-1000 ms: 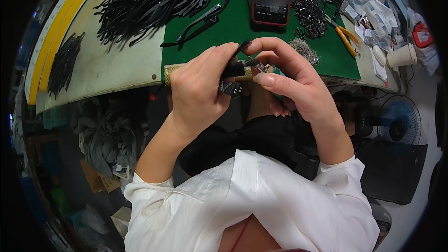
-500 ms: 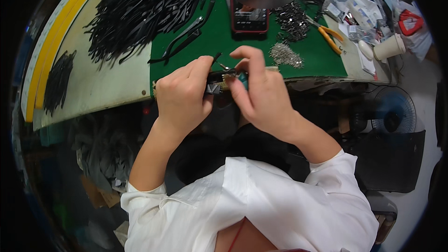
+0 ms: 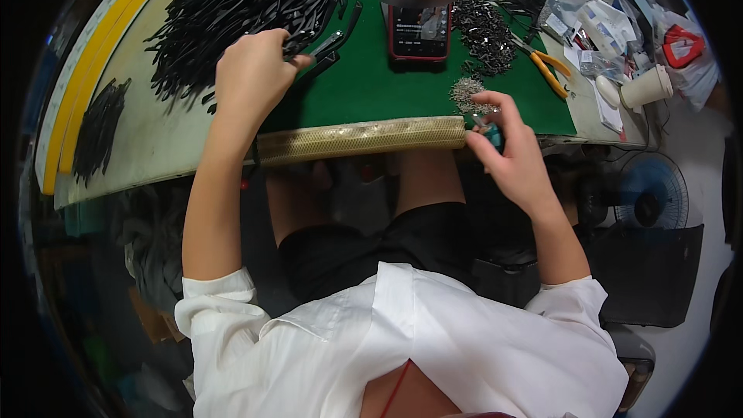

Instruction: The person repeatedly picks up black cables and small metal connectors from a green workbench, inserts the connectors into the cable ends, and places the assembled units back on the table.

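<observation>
My left hand (image 3: 255,73) reaches over the near right edge of a large pile of black eyeglass temple arms (image 3: 240,8). Its fingers are closed on a dark eyeglass part, partly hidden by the hand. Just right of the fingertips lie black eyeglass pieces (image 3: 329,42) on the green mat (image 3: 379,97). At the table's front edge, my right hand (image 3: 515,151) is curled around a small screwdriver (image 3: 492,136) with a teal handle. Its fingertips are close to a heap of tiny silver screws (image 3: 466,95).
A gold mesh-covered roll (image 3: 364,138) runs along the front edge. Beyond are a phone (image 3: 419,39), small dark shiny parts (image 3: 484,35) and orange-handled pliers (image 3: 548,70). A white cup (image 3: 646,87) stands right; a fan (image 3: 650,190) is below. Yellow strips (image 3: 85,70) line the left.
My hands have moved apart from the middle front edge. The left went up and left to the black pile with the eyeglass part; the right moved right, keeping the screwdriver.
</observation>
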The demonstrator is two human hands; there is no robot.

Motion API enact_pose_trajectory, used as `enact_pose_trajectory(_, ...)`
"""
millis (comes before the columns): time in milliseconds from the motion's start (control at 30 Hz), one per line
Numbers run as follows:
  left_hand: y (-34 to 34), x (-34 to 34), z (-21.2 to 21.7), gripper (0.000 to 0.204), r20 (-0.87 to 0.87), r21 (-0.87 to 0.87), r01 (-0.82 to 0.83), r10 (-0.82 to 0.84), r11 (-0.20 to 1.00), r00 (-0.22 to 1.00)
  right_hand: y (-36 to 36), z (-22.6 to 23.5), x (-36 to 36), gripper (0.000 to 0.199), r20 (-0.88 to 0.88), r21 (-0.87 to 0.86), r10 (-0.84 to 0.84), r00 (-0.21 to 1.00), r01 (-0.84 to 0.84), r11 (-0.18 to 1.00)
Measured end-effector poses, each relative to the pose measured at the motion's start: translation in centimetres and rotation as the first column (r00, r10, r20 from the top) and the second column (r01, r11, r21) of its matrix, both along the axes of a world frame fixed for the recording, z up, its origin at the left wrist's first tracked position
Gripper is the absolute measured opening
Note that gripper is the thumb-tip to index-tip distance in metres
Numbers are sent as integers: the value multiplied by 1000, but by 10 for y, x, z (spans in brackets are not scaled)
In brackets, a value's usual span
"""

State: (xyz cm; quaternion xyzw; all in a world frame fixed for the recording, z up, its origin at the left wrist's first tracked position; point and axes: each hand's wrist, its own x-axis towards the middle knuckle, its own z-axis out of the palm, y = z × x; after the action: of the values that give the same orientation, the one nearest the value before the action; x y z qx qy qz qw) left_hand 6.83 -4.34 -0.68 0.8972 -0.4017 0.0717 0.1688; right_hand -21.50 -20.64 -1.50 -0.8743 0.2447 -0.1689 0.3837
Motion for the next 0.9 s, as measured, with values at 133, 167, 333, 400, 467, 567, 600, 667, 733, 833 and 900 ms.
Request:
enact_pose_trajectory(133, -9, 2, -4, 34, -84, 117, 43, -34, 992, 996, -11, 1, -6, 44, -14, 29, -34, 999, 35, 999)
enact_pose_trajectory(167, -11, 3, -5, 33, -106, 129, 52, -39, 990, 994, -13, 1, -6, 43, -19, 23, -40, 999, 40, 999)
enact_pose_trajectory(333, -6, 4, -15, 29, 11, 11, 123, -123, 992, 992, -25, 10, -7, 38, -94, -43, 8, 996, -13, 999)
enact_pose_trajectory(400, 0, 2, -1, 30, -108, -38, 138, -141, 990, 984, -33, 10, -7, 36, -133, -138, 106, 985, -124, 983)
enact_pose_trajectory(467, 6, 0, 13, 24, -268, -184, 154, -200, 971, 942, -37, 11, -8, 30, -220, -273, 184, 958, -242, 931)
enact_pose_trajectory(567, 16, -8, 17, 18, -421, -390, 158, -328, 907, 846, -37, 13, -5, 29, -292, -284, 240, 926, -324, 902)
enact_pose_trajectory(600, 17, -16, 14, 20, -398, -459, 161, -365, 874, 842, -37, 13, -3, 29, -306, -280, 257, 917, -345, 896)
enact_pose_trajectory(667, 22, -29, 13, 22, -291, -464, 209, -371, 861, 882, -38, 12, 1, 29, -321, -289, 257, 911, -353, 890)
enact_pose_trajectory(733, 27, -41, 18, 13, -346, -375, 273, -407, 886, 846, -38, 11, 4, 29, -331, -301, 246, 911, -349, 887)
enact_pose_trajectory(833, 28, -51, 12, 11, -385, -438, 289, -469, 851, 795, -39, 10, 7, 29, -341, -318, 238, 909, -350, 881)
enact_pose_trajectory(900, 30, -57, 13, 10, -452, -448, 275, -480, 851, 752, -39, 10, 9, 29, -356, -324, 254, 899, -374, 869)
